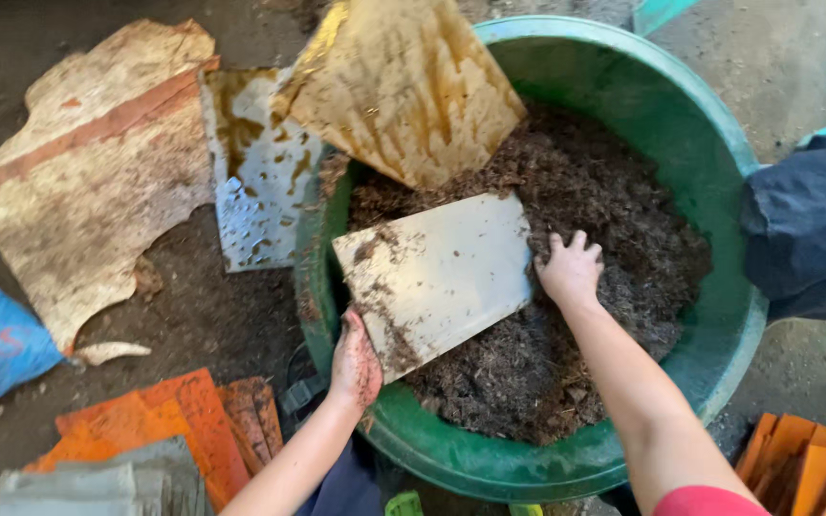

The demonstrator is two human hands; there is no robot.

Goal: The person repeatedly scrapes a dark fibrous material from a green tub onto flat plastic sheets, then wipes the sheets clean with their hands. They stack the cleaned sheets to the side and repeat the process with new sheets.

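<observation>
I see the left hand (356,366) gripping the lower corner of a pale, soiled sheet (437,277), and the right hand (571,269) closed on its right edge; the sheet lies tilted over dark compost (585,239) inside the green tub (719,124). I judge it light, fairly stiff and possibly slick with dirt, best held at opposite edges. A second, stained sheet (403,86) leans on the rim behind.

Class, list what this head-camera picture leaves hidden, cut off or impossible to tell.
- Green tub: near rim hidden by both arms.
- Right hand: fingertips buried in dark soil.
- Left hand: palm hidden, gripping the pale board.
- Dark bundle: cut by right edge.
</observation>
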